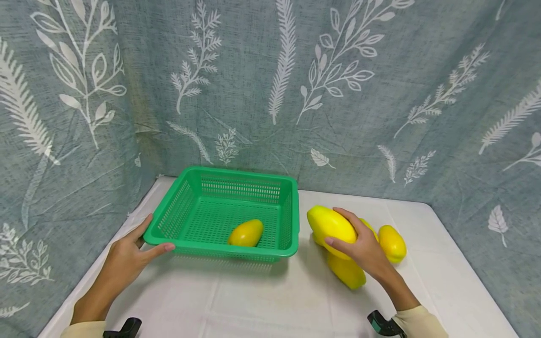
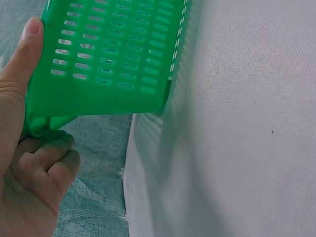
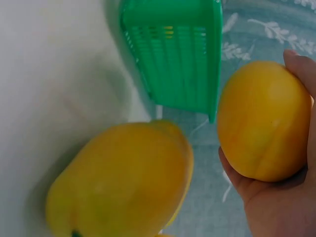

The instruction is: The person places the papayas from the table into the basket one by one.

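Right hand (image 1: 361, 241) grips yellow oblong fruit (image 1: 331, 227), right of green perforated plastic basket (image 1: 203, 248); fruit's long axis slants, far-left end towards basket's right wall. Left hand (image 1: 127, 258) holds basket's near-left corner. Contact with lower yellow fruit (image 1: 347, 272) unclear.

A green plastic basket (image 1: 203, 247) with a rolled rim and slotted walls sits open side up, the left hand (image 1: 128, 258) gripping its near left corner; one smooth yellow-orange fruit (image 1: 247, 233) lies on its side inside, toward the near right. Right of the basket, the right hand (image 1: 365, 246) holds a plump, bright yellow fruit (image 1: 331, 227) lengthwise, thumb on the near side, above other yellow fruits (image 1: 347, 272) clustered beneath and beside it.
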The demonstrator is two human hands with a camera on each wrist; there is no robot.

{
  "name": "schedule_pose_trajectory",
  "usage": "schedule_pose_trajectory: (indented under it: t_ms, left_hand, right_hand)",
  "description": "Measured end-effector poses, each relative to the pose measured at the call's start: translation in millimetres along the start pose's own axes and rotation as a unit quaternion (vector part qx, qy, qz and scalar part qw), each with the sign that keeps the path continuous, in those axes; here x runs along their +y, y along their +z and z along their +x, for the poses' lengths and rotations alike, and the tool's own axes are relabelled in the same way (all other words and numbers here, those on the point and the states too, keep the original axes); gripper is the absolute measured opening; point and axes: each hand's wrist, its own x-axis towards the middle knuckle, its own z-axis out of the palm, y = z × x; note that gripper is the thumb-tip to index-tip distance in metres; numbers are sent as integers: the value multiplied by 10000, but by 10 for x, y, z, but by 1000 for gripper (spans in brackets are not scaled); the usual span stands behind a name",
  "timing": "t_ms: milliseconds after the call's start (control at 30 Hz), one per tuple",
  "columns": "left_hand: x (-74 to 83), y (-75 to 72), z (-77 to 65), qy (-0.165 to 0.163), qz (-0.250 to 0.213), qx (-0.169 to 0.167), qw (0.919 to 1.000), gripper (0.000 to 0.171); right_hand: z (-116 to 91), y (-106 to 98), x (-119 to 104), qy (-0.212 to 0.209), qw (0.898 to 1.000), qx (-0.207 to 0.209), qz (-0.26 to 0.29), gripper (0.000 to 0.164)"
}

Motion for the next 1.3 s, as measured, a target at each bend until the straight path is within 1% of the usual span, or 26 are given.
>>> schedule_pose_trajectory:
  t_ms: [167, 400, 700, 800, 1000, 1167, 1300]
  left_hand:
    - [17, -2, 22, 45, -69, 3, 10000, 107]
    - [0, -35, 10, -260, 90, -193, 9994, 108]
    - [37, -12, 16, -122, -36, -82, 9999, 107]
    - [40, -6, 22, -71, -51, -46, 10000, 107]
    - [24, -21, -3, -131, 14, -30, 9999, 106]
    - [33, -9, 9, -183, -19, -117, 9998, 107]
    - [42, 8, 18, -159, 13, -80, 9998, 106]
  right_hand:
    - [68, 58, -177, -104, 9996, -160, 193, 71]
    - [191, 236, -380, -242, 9983, -325, 426, 71]
    - [308, 388, -569, -289, 9988, -336, 202, 75]
    - [332, 422, -632, -354, 9979, -404, 367, 75]
    - [380, 546, -733, -396, 9958, -586, 584, 75]
    - [398, 650, -790, -388, 9957, -544, 645, 76]
    - [436, 695, -817, -563, 9942, -481, 785, 76]
